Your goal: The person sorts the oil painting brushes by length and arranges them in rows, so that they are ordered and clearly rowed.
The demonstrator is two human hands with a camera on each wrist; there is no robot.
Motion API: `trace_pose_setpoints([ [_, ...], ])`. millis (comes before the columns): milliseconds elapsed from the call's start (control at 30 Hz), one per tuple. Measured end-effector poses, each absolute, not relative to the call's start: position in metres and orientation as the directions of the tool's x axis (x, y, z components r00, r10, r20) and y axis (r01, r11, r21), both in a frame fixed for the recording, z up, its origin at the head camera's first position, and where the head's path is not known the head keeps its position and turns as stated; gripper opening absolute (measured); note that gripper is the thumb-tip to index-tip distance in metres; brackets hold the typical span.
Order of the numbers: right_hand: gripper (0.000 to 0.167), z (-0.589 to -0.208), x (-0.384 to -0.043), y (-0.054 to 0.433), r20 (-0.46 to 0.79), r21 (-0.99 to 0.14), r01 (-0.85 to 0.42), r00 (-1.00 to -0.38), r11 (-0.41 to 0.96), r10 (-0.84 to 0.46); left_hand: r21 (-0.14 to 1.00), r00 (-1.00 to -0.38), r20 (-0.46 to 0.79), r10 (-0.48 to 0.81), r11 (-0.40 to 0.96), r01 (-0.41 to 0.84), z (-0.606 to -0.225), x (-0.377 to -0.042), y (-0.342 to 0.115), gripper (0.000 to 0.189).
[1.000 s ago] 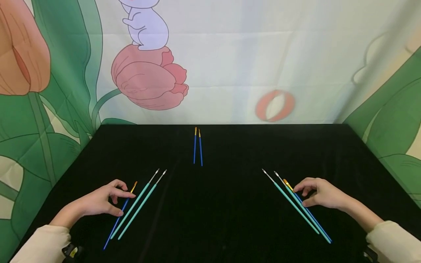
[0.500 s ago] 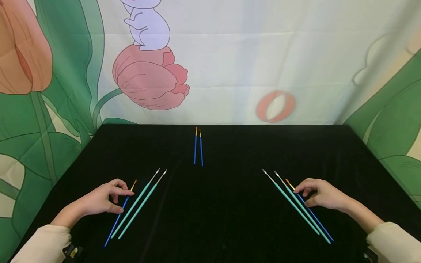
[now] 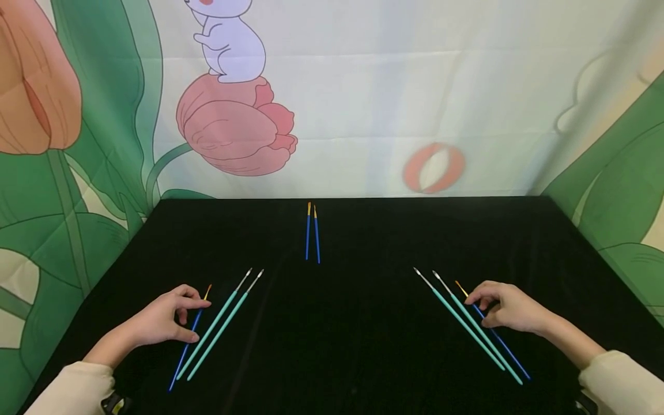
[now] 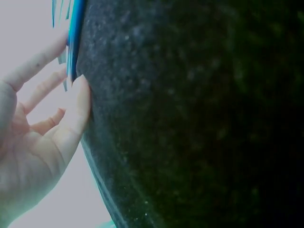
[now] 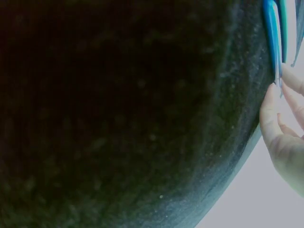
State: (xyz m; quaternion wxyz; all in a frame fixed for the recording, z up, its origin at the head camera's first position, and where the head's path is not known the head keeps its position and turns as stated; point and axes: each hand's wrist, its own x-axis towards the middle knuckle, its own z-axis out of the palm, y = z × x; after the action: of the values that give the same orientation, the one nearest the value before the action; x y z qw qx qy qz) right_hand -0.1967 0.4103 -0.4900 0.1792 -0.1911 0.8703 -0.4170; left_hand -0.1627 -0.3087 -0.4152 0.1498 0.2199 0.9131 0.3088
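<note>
My left hand (image 3: 173, 316) holds a blue paintbrush (image 3: 178, 368) with thumb and index finger, the index near its gold ferrule and the thumb lower on the handle. Just right of it, two teal tools with silver tips, a nearer teal one (image 3: 214, 324) and a farther teal one (image 3: 226, 324), lie slanted side by side. My right hand (image 3: 505, 305) has thumb and index fingertips on another blue paintbrush (image 3: 511, 354). Left of that brush lie two more teal tools (image 3: 468, 329). The wrist views show the fingertips at the blue handles (image 4: 74, 38), (image 5: 272, 35).
Two blue paintbrushes (image 3: 308, 237) with gold ferrules lie at the back of the black tabletop (image 3: 353, 323), left of its middle. A printed curtain (image 3: 358, 109) with flowers and a white animal hangs behind the table and at its sides.
The left blue paintbrush has turned slightly more upright, its lower end shifting right. The right blue paintbrush has slid right, leaving a wider gap to the teal tools. Both hands have barely moved.
</note>
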Motion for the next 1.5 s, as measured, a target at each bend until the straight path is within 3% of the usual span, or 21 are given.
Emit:
trace_pose_setpoints([
  [267,0.046,-0.489,-0.203,0.415,-0.17,-0.741,-0.204,-0.865,0.639,-0.473,0.597,-0.864,-0.169,0.474,0.747,0.293,-0.41,-0.166,-0.308,0.063],
  [567,0.051,-0.496,-0.217,0.436,-0.251,-0.828,-0.086,-0.826,0.554,-0.504,0.698,-0.86,-0.211,0.464,0.688,0.2,-0.404,-0.168,-0.31,0.058],
  [733,0.048,-0.497,-0.214,0.437,-0.223,-0.855,-0.101,-0.814,0.509,-0.536,0.732,-0.851,-0.195,0.488,0.65,0.205,-0.425,-0.179,-0.323,0.052],
  [833,0.045,-0.471,-0.198,0.415,-0.171,-0.865,-0.137,-0.824,0.483,-0.54,0.733,-0.85,-0.2,0.488,0.65,0.2,-0.446,-0.191,-0.335,0.05],
  [1000,0.043,-0.413,-0.17,0.37,-0.151,-0.819,-0.163,-0.863,0.55,-0.481,0.701,-0.873,-0.177,0.454,0.681,0.212,-0.414,-0.18,-0.314,0.048],
  [1067,0.044,-0.409,-0.17,0.368,-0.153,-0.828,-0.147,-0.869,0.541,-0.47,0.696,-0.881,-0.158,0.446,0.683,0.221,-0.398,-0.173,-0.304,0.047],
  [1500,0.056,-0.401,-0.169,0.355,-0.114,-0.91,-0.1,-0.873,0.403,-0.475,0.7,-0.891,-0.086,0.447,0.664,0.265,-0.392,-0.175,-0.298,0.047],
])
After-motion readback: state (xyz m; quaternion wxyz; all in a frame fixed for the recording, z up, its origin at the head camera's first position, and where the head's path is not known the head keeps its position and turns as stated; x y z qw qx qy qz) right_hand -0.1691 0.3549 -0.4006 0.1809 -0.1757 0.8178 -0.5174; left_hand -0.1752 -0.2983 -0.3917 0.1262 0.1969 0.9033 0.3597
